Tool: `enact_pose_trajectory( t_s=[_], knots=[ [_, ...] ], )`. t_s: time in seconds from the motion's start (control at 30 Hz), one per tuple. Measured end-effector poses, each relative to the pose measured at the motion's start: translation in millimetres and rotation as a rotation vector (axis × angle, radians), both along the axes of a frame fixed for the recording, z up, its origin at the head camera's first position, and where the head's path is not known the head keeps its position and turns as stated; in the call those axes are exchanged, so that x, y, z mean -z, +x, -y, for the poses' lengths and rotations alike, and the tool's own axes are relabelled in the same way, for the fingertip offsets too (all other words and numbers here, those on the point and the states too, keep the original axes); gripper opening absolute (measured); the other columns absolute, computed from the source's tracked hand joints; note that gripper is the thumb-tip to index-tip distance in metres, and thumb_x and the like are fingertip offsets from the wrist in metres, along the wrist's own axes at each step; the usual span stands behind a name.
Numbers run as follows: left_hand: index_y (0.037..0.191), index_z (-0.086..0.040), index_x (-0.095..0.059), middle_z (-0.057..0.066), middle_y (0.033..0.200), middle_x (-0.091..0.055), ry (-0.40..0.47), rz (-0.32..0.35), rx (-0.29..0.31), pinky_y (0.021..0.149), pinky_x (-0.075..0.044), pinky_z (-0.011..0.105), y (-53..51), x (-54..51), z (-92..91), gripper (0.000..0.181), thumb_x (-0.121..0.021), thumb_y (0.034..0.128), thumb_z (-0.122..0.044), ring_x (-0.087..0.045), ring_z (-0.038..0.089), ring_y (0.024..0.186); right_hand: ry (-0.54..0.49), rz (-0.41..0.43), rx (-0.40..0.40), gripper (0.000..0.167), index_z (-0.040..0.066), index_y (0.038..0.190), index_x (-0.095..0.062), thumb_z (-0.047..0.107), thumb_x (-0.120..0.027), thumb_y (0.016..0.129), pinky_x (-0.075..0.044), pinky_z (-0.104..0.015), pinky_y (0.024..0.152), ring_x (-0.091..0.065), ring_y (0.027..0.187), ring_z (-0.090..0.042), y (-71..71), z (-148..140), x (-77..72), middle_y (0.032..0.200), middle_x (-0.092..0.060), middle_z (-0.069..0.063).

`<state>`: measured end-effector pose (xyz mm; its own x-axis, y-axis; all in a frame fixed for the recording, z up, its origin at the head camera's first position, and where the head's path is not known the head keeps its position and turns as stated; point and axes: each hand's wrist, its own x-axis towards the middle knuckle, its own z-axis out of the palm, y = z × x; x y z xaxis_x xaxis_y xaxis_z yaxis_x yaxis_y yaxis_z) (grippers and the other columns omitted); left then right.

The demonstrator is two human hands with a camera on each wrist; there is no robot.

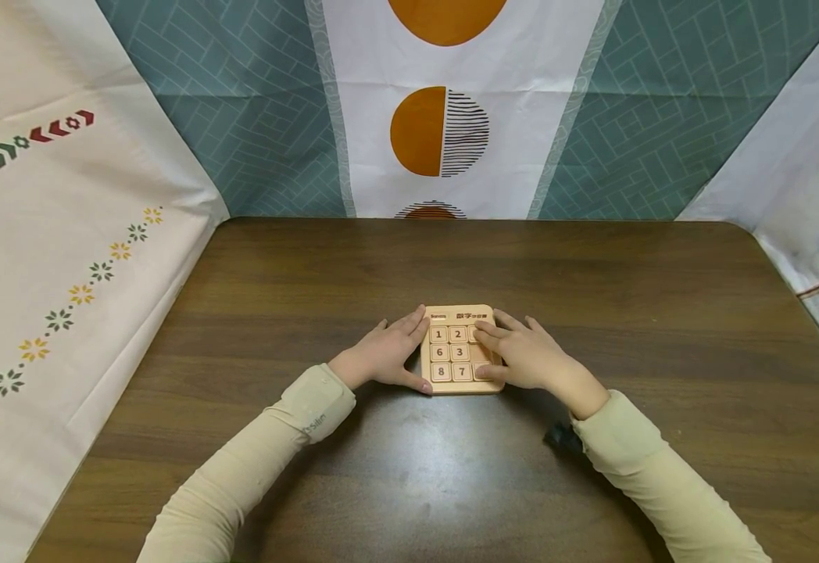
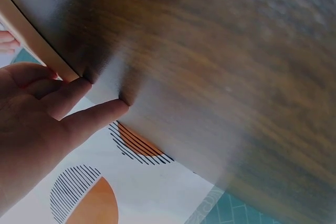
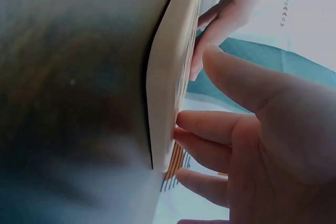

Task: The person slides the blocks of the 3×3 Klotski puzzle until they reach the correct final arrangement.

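A wooden sliding number puzzle [image 1: 460,311] lies flat on the brown table, its tiles marked 1, 2, 6, 3, 8 and 7 readable. My left hand [image 1: 390,353] rests along its left side, fingers extended, thumb at the near left corner. In the left wrist view, two straight fingers of that hand [image 2: 47,114] touch the tabletop beside the puzzle's edge. From the right, my right hand [image 1: 525,356] reaches over the puzzle, with fingertips on the upper right tile and the thumb by the lower right one. Those tiles are partly covered. The right wrist view shows the right hand [image 3: 252,140] with fairly straight fingers.
The wooden table [image 1: 409,485] extends around the puzzle on all sides. A small black object [image 1: 563,438] sits under the right cuff. Patterned cloth [image 1: 262,117] hangs beyond the far edge, and a white embroidered cloth [image 1: 65,328] lies along the left.
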<state>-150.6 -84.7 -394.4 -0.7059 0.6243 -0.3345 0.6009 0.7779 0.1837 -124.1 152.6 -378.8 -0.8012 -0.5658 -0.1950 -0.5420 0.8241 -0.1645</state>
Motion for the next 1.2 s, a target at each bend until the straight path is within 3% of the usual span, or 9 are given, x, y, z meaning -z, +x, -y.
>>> enact_pose_trajectory(
  t_s=[0.43, 0.83, 1.2],
  knots=[
    [0.145, 0.0, -0.011, 0.015, 0.151, 0.0, 0.0, 0.014, 0.0, 0.102, -0.023, 0.054, 0.0, -2.2, 0.2, 0.112, -0.06, 0.0702, -0.067, -0.012, 0.025, 0.137, -0.041, -0.026, -0.133, 0.063, 0.008, 0.133, -0.048, 0.046, -0.058, 0.085, -0.022, -0.062, 0.097, -0.025, 0.133, -0.032, 14.8, 15.8, -0.4, 0.14, -0.041, -0.005],
    [0.145, 0.0, -0.012, 0.015, 0.151, 0.0, -0.005, 0.014, -0.003, 0.102, -0.023, 0.054, 0.7, -2.5, -0.1, 0.112, -0.061, 0.0702, -0.067, -0.012, 0.025, 0.137, -0.021, -0.027, -0.111, 0.059, 0.008, 0.132, -0.05, 0.044, -0.057, 0.086, -0.021, -0.062, 0.097, -0.025, 0.133, -0.031, 16.6, 4.7, -2.9, 0.14, -0.041, -0.005],
    [0.145, 0.0, -0.011, 0.015, 0.151, 0.001, 0.0, 0.025, -0.01, 0.102, -0.022, 0.054, 0.9, -3.1, -0.7, 0.111, -0.061, 0.0708, -0.066, -0.012, 0.025, 0.137, -0.033, -0.012, -0.186, 0.063, 0.011, 0.136, -0.045, 0.047, -0.057, 0.085, -0.022, -0.06, 0.099, -0.024, 0.133, -0.031, 14.8, 32.0, -3.3, 0.142, -0.038, -0.003]
  ],
)
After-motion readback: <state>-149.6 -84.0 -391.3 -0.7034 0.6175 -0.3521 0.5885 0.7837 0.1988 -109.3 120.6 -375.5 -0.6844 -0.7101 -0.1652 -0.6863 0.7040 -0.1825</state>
